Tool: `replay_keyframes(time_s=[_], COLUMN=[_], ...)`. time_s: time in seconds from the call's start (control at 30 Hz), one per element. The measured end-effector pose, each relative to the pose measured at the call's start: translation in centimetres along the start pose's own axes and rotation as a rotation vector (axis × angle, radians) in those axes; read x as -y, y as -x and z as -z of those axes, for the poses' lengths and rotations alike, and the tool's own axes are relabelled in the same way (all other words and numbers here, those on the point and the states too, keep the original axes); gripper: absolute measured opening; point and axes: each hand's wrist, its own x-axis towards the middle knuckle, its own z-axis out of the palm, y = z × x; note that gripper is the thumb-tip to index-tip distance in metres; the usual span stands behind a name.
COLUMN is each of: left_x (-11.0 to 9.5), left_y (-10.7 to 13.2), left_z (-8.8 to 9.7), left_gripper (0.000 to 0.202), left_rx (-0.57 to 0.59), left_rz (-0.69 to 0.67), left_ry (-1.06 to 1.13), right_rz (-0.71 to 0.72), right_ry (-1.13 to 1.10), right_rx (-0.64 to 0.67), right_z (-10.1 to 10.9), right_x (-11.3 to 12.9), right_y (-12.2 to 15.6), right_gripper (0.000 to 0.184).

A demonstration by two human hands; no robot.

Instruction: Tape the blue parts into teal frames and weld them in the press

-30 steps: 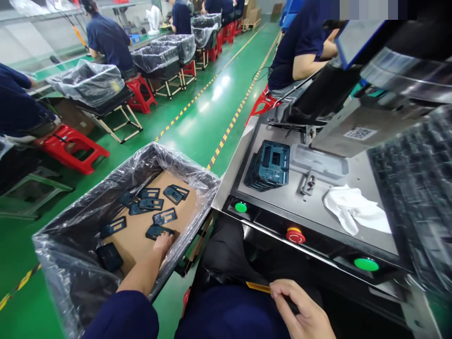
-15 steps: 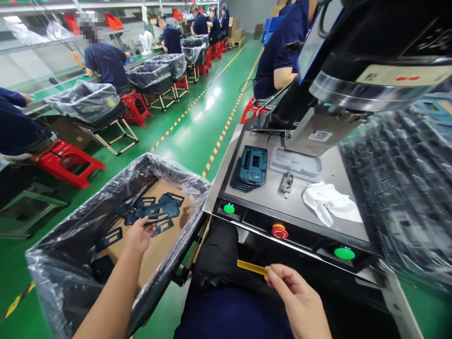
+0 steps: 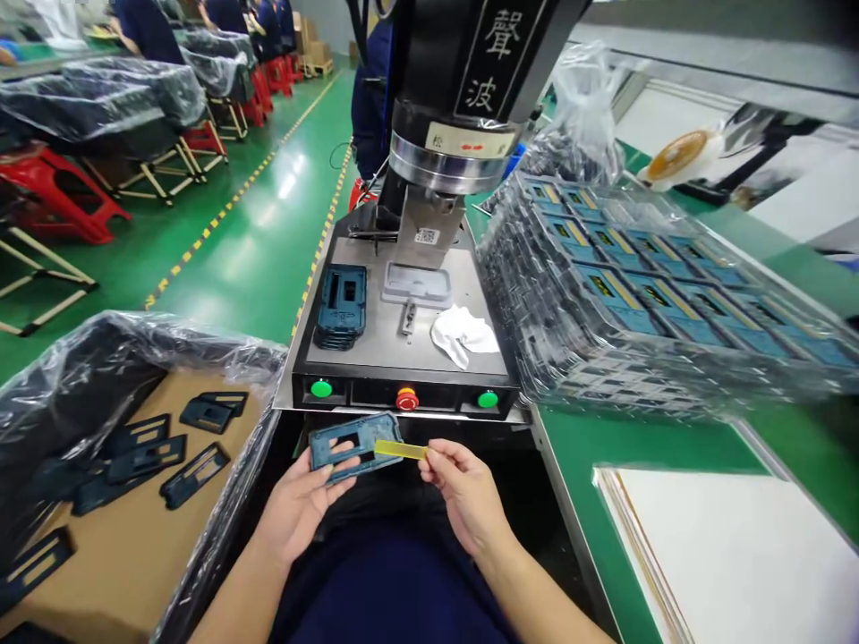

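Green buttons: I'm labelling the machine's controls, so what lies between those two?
A round red button lies between them, in the head view.

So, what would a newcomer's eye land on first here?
Probably the bright yellow strip, low in the centre, pinched in the right hand and overlapping in view the dark teal cover in the left hand. Beyond it looms the black machine head with white characters, above a red button between two green ones. At right, a stack of clear trays holds teal panels.
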Motion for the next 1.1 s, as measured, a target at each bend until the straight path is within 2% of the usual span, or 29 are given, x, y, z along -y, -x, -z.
replay_keyframes(time_s=[0.1, 0.23, 0.33, 0.6, 0.73, 0.93, 1.1], left_x=[1.0, 1.4, 1.6, 1.8, 2.0, 2.4, 2.1], left_y=[-0.6, -0.8, -0.7, 0.1, 0.2, 0.0, -0.3], left_z=[-1.5, -2.6, -3.0, -3.4, -3.6, -4.0, -3.6], left_gripper=[0.039, 0.035, 0.033, 0.048, 0.044, 0.033, 0.035], left_rx=[0.073, 0.154, 0.211, 0.285, 0.269, 0.173, 0.086], left_rz=[0.040, 0.066, 0.060, 0.020, 0.004, -0.011, -0.016], left_ry=[-0.029, -0.043, -0.040, -0.156, -0.202, -0.266, -0.225], right_rz=[0.038, 0.093, 0.106, 0.178, 0.194, 0.251, 0.506], right_ry=[0.081, 0.257, 0.345, 0.488, 0.520, 0.622, 0.720], right_rx=[0.004, 0.031, 0.053, 0.152, 0.165, 0.161, 0.084], right_z=[0.4, 0.4, 0.2, 0.3, -0.1, -0.3, 1.0], right_x=[0.0, 0.1, 0.2, -0.4, -0.3, -0.1, 0.2], right_y=[0.3, 0.9, 1.1, 0.7, 0.9, 1.3, 0.9], right_gripper=[0.037, 0.037, 0.038, 0.028, 0.027, 0.024, 0.018])
